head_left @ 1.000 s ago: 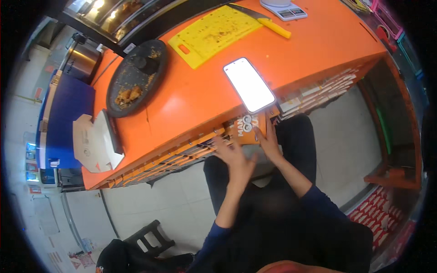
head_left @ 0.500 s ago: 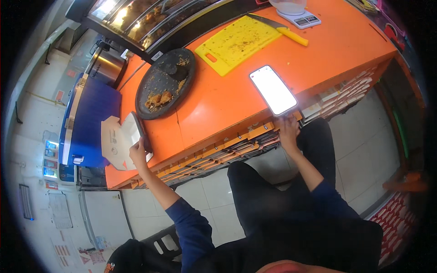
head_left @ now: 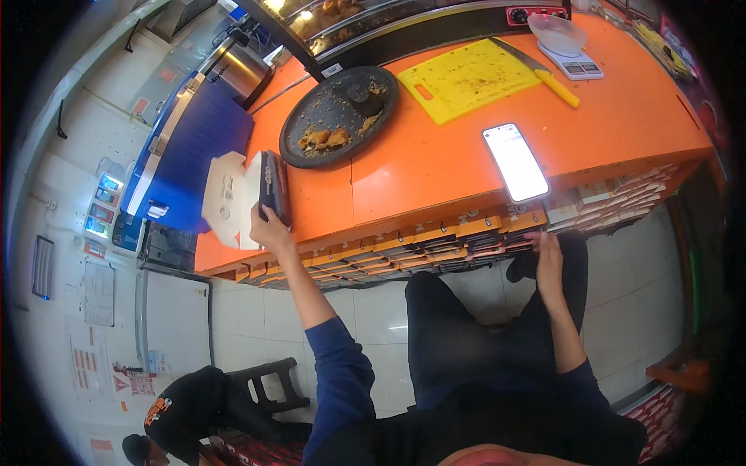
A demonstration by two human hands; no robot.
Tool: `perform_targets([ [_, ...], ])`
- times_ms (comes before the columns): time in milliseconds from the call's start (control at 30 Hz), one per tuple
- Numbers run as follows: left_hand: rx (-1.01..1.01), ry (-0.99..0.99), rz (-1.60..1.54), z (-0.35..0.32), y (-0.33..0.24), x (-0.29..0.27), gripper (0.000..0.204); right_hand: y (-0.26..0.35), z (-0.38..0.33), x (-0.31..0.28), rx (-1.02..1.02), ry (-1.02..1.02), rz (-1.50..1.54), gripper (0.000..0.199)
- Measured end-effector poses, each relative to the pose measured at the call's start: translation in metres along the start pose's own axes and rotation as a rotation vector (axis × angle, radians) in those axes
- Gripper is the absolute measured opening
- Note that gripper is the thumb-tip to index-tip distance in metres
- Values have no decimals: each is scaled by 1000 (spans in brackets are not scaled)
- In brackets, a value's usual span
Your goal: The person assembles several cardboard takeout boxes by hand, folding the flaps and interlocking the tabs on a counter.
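My left hand [head_left: 272,231] grips the near edge of a takeaway carton [head_left: 277,186] at the left end of the orange table. The carton has a dark printed side, and its pale lid [head_left: 223,200] is folded out to the left. Its inside is mostly hidden. My right hand [head_left: 549,262] hangs in front of the table edge, holding nothing, fingers stretched out. Just beyond it lies a phone [head_left: 516,163] with a bright white screen. Behind the carton, a round black stone mortar plate [head_left: 318,116] bears crumbs, fried pieces [head_left: 325,140] and a dark pestle [head_left: 360,92].
A yellow cutting board [head_left: 466,81] with crumbs and a yellow-handled knife [head_left: 558,87] lies farther back. Right of it stands a kitchen scale [head_left: 573,64] with a clear bowl. A blue cooler box [head_left: 200,159] borders the left. Folded cartons [head_left: 435,239] fill the under-table shelf. Someone in black [head_left: 190,412] bends at lower left.
The view has shifted, so the table things sit farther right. The carton stands more upright, my left hand still on it. My right hand has drawn back from the table edge near the phone.
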State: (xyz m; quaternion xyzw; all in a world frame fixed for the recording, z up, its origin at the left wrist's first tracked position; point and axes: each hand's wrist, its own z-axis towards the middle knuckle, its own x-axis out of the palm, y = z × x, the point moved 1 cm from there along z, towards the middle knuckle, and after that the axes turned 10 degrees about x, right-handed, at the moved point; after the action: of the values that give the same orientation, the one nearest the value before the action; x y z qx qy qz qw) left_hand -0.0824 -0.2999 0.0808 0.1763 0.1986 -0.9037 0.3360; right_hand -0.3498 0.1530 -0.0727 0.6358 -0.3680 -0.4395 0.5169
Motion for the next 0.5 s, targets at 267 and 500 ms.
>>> perform_targets([
  [267, -61, -492, 42, -6, -72, -16, 20, 102, -77, 32, -560, 212, -219, 22],
  [500, 492, -138, -184, -129, -209, -109, 33, 150, -75, 48, -1122, 312, -165, 59],
])
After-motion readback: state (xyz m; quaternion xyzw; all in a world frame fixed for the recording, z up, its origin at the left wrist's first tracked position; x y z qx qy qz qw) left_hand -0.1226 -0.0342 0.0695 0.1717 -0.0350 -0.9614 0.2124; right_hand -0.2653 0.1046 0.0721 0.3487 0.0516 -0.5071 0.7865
